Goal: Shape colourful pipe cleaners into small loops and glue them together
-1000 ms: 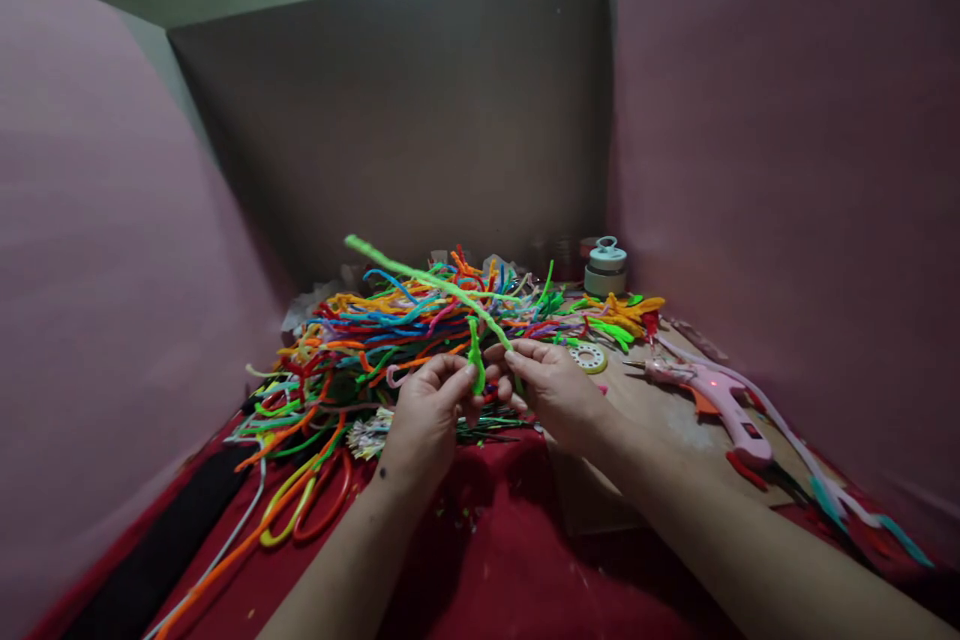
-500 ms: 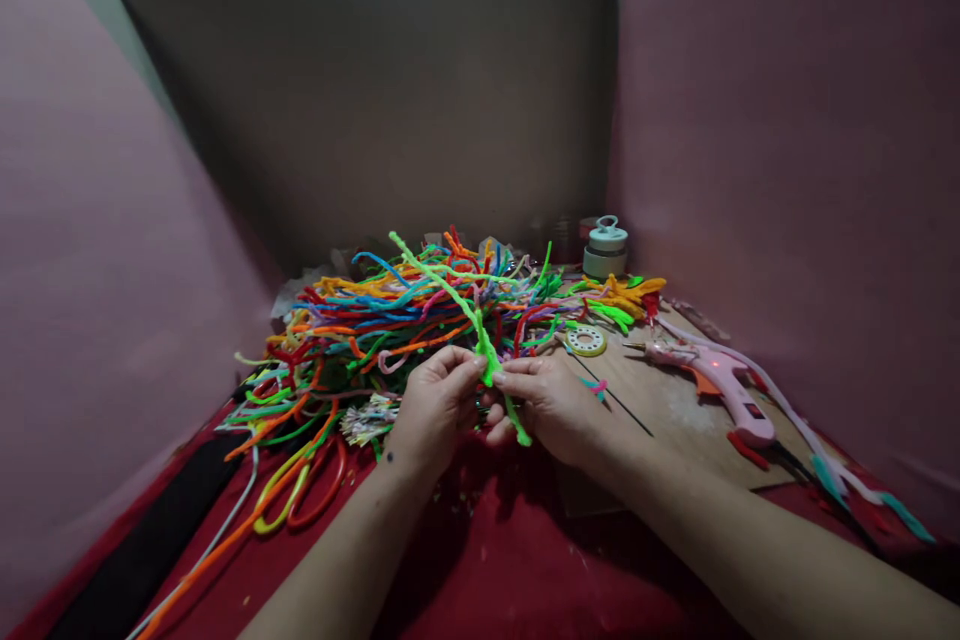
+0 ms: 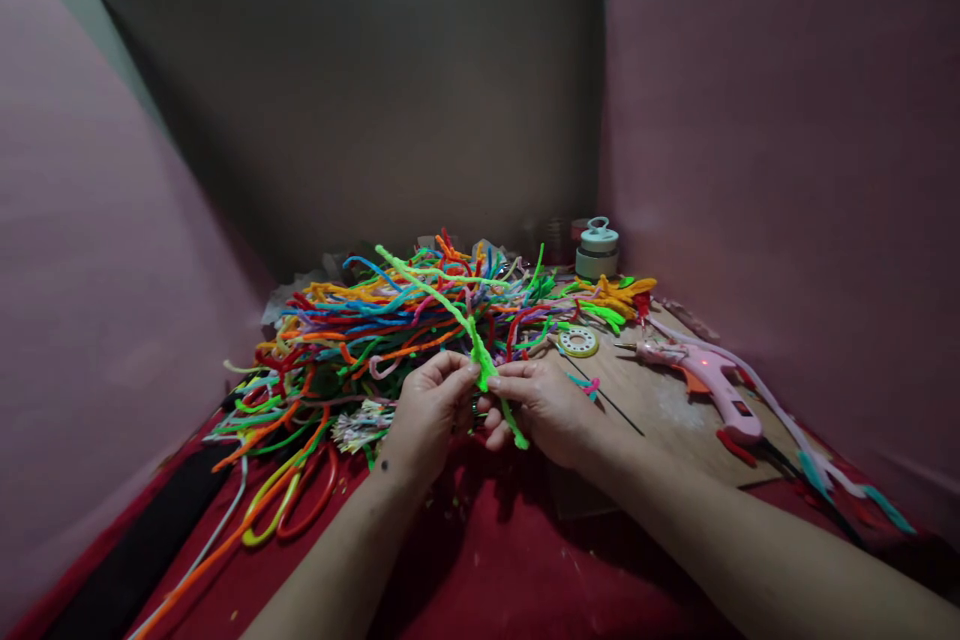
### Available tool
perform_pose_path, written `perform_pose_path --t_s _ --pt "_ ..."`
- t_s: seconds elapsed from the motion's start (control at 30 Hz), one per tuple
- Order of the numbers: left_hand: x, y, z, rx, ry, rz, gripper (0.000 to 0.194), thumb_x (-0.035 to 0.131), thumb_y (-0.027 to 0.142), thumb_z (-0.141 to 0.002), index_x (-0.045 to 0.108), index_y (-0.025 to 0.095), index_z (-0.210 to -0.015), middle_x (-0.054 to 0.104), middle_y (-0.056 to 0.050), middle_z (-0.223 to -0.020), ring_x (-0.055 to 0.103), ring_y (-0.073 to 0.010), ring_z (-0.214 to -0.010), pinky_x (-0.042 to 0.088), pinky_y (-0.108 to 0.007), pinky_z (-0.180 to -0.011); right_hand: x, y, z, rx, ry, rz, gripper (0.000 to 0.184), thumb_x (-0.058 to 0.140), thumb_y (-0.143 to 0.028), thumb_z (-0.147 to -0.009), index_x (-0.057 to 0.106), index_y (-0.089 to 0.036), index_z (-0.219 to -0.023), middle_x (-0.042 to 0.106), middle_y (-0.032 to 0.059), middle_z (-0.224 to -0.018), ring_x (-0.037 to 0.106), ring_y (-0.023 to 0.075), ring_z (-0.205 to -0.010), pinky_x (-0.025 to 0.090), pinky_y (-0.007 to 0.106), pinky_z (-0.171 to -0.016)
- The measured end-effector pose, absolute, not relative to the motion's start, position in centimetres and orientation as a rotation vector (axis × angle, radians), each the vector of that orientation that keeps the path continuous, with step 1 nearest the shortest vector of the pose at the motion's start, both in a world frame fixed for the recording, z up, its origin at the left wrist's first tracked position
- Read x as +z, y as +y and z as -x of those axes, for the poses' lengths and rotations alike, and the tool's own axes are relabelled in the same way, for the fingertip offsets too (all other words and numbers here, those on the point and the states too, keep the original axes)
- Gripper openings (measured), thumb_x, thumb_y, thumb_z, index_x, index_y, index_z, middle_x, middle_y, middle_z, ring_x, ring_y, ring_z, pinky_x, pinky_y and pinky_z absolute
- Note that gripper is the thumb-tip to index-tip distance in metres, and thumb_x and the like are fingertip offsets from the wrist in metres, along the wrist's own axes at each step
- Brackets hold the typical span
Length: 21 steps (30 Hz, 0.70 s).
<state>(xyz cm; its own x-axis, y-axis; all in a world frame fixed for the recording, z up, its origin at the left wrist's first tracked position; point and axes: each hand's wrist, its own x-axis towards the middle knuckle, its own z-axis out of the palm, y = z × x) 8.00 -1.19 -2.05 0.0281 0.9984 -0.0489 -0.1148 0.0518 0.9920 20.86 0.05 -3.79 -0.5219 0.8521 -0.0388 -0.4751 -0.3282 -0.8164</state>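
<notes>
Between my two hands is a bright green pipe cleaner, its long end pointing up and left and a short end hanging below my fingers. A wider leaf-like green piece lies against it where my fingertips meet. My left hand pinches this piece from the left with thumb and forefinger. From the right, my right hand pinches at the same spot, thumb and finger pressed on the green pipe cleaner. Parts of both hands' lower fingers are hidden.
Behind my hands spreads a heap of coloured pipe cleaners. To the right, a pink glue gun with a red light rests on a brown board. A round white-and-yellow disc and a lidded jar stand nearby. Red cloth covers the front.
The two green pieces, held apart a second ago, are now together between my fingertips. The long pipe cleaner has shifted, and its lower end now shows below my hands.
</notes>
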Motion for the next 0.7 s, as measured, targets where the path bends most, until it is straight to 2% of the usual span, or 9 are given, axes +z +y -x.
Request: perform_pose_path --t_s 0.17,0.37,0.47,0.57,0.63,0.7 --pt "-1.9 -1.2 -8.0 1.266 1.152 -1.103 0.021 0.065 0.031 -0.068 0.05 0.017 -0.069 0.048 0.007 -0.046 0.035 -0.0033 -0.034 0.025 -0.015 -0.034 -3.3 0.4 -21.3 1.862 -0.957 0.627 0.02 0.066 -0.028 -0.064 0.056 -0.011 -0.068 0.058 0.0012 -0.058 0.052 0.0086 -0.041 0.049 0.023 -0.037" --pt "-2.2 -0.3 -8.2 1.246 1.168 -0.992 0.024 0.069 0.03 -0.062 0.05 0.017 -0.071 0.051 0.006 -0.049 0.038 -0.0041 -0.033 0.027 -0.015 -0.031 -1.5 0.1 -22.3 1.418 -1.071 0.622 0.024 0.056 -0.037 -0.075 0.061 -0.015 -0.083 0.054 -0.0028 -0.053 0.045 0.0063 -0.036 0.033 0.016 -0.03" --pt "-1.6 0.6 -9.2 1.181 1.121 -1.064 0.022 0.067 0.029 -0.062 0.051 0.015 -0.068 0.049 0.006 -0.045 0.039 -0.0055 -0.031 0.028 -0.016 -0.03 -1.3 -0.7 -22.2 1.34 -1.237 0.562 0.024 0.047 -0.034 -0.082 0.062 -0.018 -0.089 0.052 -0.0037 -0.051 0.043 0.0061 -0.038 0.035 0.018 -0.038" --pt "-0.1 2.1 -11.4 1.16 1.071 -1.106 0.024 0.071 0.022 -0.056 0.051 0.014 -0.067 0.052 0.004 -0.047 0.048 -0.0069 -0.038 0.035 -0.016 -0.036 -1.5 -1.6 -22.2 1.036 -1.393 0.575 0.024 0.044 -0.032 -0.086 0.064 -0.019 -0.09 0.057 0.0008 -0.067 0.053 0.0105 -0.059 0.043 0.023 -0.058" --pt "0.9 3.7 -13.6 1.088 1.049 -1.118 0.027 0.073 0.018 -0.054 0.051 0.015 -0.069 0.056 0.002 -0.054 0.053 -0.0083 -0.045 0.038 -0.015 -0.039 -1.5 -1.9 -22.5 0.851 -1.446 0.616 0.025 0.042 -0.031 -0.087 0.063 -0.019 -0.092 0.059 0.0034 -0.076 0.055 0.0139 -0.072 0.043 0.026 -0.068" --pt "1.3 5.6 -16.3 0.927 1.06 -1.184 0.025 0.072 0.021 -0.058 0.051 0.015 -0.07 0.06 -0.001 -0.056 0.051 -0.0085 -0.041 0.037 -0.017 -0.036 -1.4 -2.0 -22.9 0.773 -1.501 0.64 0.027 0.039 -0.031 -0.088 0.063 -0.02 -0.093 0.06 0.0039 -0.075 0.055 0.0153 -0.071 0.042 0.027 -0.069"
